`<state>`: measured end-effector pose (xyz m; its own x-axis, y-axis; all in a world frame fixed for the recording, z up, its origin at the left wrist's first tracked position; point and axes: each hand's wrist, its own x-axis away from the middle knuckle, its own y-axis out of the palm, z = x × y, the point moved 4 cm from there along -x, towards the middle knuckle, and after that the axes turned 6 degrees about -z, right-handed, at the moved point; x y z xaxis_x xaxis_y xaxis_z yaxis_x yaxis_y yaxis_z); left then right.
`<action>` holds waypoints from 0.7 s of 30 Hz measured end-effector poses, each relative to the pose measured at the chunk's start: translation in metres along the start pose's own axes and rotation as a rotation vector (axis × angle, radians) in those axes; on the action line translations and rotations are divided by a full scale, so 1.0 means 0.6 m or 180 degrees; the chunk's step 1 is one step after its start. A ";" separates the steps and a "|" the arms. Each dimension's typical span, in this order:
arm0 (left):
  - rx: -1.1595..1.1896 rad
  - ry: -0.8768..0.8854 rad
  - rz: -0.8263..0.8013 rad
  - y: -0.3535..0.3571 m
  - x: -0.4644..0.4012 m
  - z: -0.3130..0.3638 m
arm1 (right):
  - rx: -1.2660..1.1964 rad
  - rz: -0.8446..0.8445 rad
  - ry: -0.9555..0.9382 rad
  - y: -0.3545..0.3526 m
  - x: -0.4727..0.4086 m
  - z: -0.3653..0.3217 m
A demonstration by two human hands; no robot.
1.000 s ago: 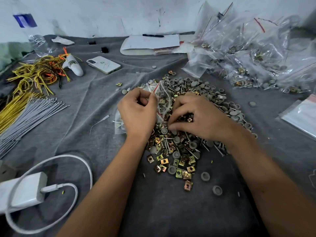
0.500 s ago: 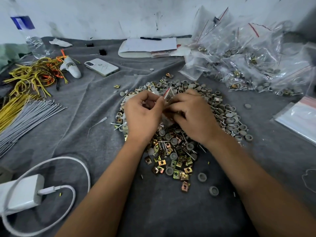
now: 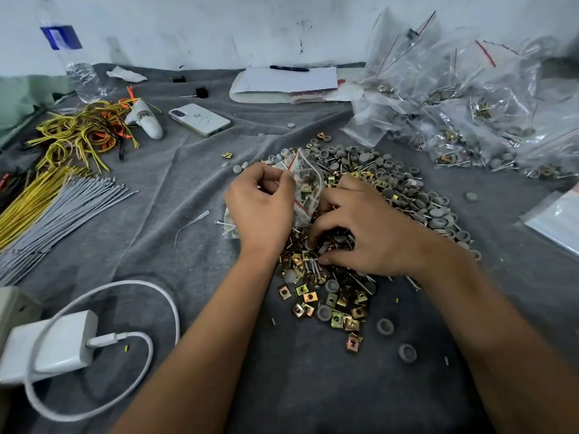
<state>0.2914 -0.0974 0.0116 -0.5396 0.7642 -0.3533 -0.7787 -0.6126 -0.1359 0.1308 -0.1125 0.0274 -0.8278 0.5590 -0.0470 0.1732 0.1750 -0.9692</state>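
The bag (image 3: 308, 180) is a small clear zip one, sticking up at the far left of the pile (image 3: 404, 189). The left hand (image 3: 260, 211) covers its lower half, so it's hard to say how full it is. You can only see a few bits through the plastic. The left thumb and fingers are curled tight and pinch the bag's edge near the red strip.

The right hand (image 3: 366, 233) sits knuckles-up on the middle of the pile with its fingers hooked down into the parts. The tips are buried among screws (image 3: 315, 269) and caps (image 3: 437, 213), so I honestly can't tell if it's got anything or is just resting there. It also hides a good chunk of the pile.

Brassy clips (image 3: 313, 299) spill toward the near side, and the grey caps are mostly on the far right. The full bags (image 3: 463, 98) are heaped at back right and run off the frame, and a flat bag (image 3: 560, 220) is cut off at the right edge.

On the left, yellow wires (image 3: 78, 136) and grey ties (image 3: 62, 211) run off the edge, and a charger (image 3: 53, 343) with a looped cable (image 3: 169, 308) sits near the front. There's a phone (image 3: 199, 119) near the middle, a bottle (image 3: 78, 70) with its top cropped off, and a pad (image 3: 291, 81) with a pen (image 3: 289, 69) at the back. Everything's on a grey cloth (image 3: 163, 183).
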 end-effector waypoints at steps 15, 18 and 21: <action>-0.0043 -0.0013 -0.0010 -0.001 0.000 0.001 | -0.0544 0.1045 0.0062 -0.010 0.005 0.012; -0.0047 0.0004 -0.0075 0.000 0.001 0.002 | -0.0981 0.1604 0.0384 -0.021 0.014 0.034; -0.0101 0.0080 -0.0282 0.005 0.003 0.004 | -0.1425 0.2127 0.0471 -0.027 0.019 0.041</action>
<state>0.2874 -0.0971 0.0129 -0.4606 0.8106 -0.3617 -0.8122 -0.5493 -0.1967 0.1054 -0.1289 0.0367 -0.4008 0.7557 -0.5180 0.8279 0.0567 -0.5580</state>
